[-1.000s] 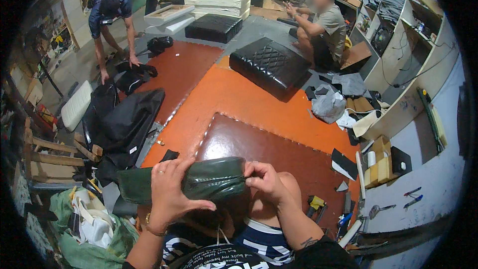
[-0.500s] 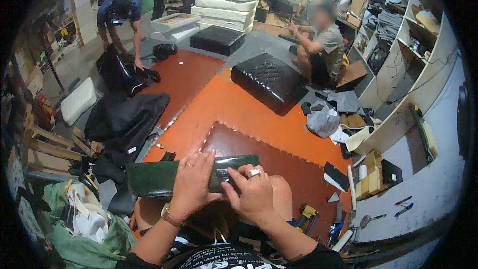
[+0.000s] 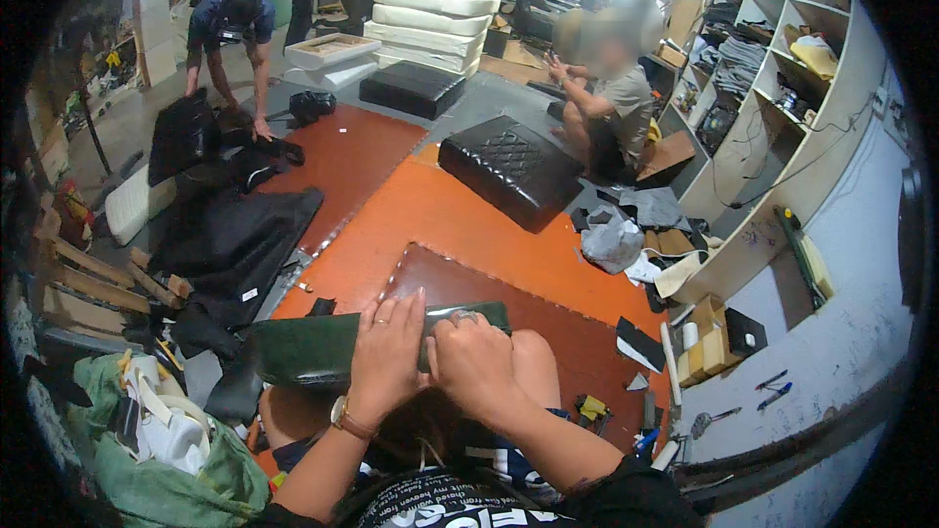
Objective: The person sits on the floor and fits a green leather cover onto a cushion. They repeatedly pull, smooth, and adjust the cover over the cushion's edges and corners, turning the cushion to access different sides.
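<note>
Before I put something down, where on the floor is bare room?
Bare: the middle of the orange sheet, between the black cloth and quilted black cushion; the nearer brown sheet, between the orange one and the green padded piece. Crowded: left, with the black cloth and green sack; right, with the grey bag and scraps.

Ahead of both sets of fingers: open passage over the flat brown sheet [image 3: 572, 328] and orange sheet [image 3: 391, 235]; farther ahead and to the right, the quilted black cushion [image 3: 511, 171] blocks the way.
Between left hand [image 3: 386, 347] and right hand [image 3: 472, 360]: a narrow gap, backed by the green-covered piece [image 3: 303, 352].
Left of the left fingers: that piece juts out; beyond it, piled black fabric [image 3: 230, 244] and a wooden frame [image 3: 93, 288].
Right of the right fingers: a knee [image 3: 536, 362] just beside; past it, low room over brown, with a yellow-and-black tool [image 3: 592, 411] nearer the body.
</note>
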A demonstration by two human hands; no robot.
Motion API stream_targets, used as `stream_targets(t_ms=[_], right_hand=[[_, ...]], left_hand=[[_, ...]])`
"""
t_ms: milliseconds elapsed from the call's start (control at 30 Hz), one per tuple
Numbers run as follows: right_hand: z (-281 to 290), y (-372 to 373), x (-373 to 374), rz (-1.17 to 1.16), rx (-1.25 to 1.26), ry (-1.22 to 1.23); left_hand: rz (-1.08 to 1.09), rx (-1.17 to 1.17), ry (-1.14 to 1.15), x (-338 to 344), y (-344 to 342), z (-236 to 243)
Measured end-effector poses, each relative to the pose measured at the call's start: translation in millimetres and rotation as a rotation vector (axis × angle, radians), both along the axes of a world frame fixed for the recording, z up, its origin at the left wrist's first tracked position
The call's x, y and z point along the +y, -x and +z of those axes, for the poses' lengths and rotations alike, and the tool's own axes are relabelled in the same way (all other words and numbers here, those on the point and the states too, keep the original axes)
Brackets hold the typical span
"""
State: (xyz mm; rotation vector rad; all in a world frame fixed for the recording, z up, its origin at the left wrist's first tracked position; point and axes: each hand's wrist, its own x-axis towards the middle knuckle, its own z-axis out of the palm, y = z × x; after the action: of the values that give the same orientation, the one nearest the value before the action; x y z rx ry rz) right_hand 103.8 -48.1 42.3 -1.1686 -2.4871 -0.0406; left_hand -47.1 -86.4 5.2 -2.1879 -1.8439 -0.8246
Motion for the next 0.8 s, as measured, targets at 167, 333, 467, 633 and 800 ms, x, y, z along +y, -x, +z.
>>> stream_targets(t_ms=[167,333,467,633,800], right_hand=[[-4,5,2,-0.002,0.026,-0.053],[19,1,5,0.008,-0.152,0.162],[47,2,13,0.051,-0.306,0.255],[58,3,26,0.035,-0.418,0.411],[51,-10,41,0.046,-0.359,0.541]], left_hand=[[0.004,-0.027,-0.022,3,-1,-1],[0.005,-0.063,0.039,-2,-4,-1],[0.007,-0.04,0.019,-3,-6,1],[-0.009,-0.092,0.033,0,-6,2],[-0.016,-0.112,0.049,1,-6,5]])
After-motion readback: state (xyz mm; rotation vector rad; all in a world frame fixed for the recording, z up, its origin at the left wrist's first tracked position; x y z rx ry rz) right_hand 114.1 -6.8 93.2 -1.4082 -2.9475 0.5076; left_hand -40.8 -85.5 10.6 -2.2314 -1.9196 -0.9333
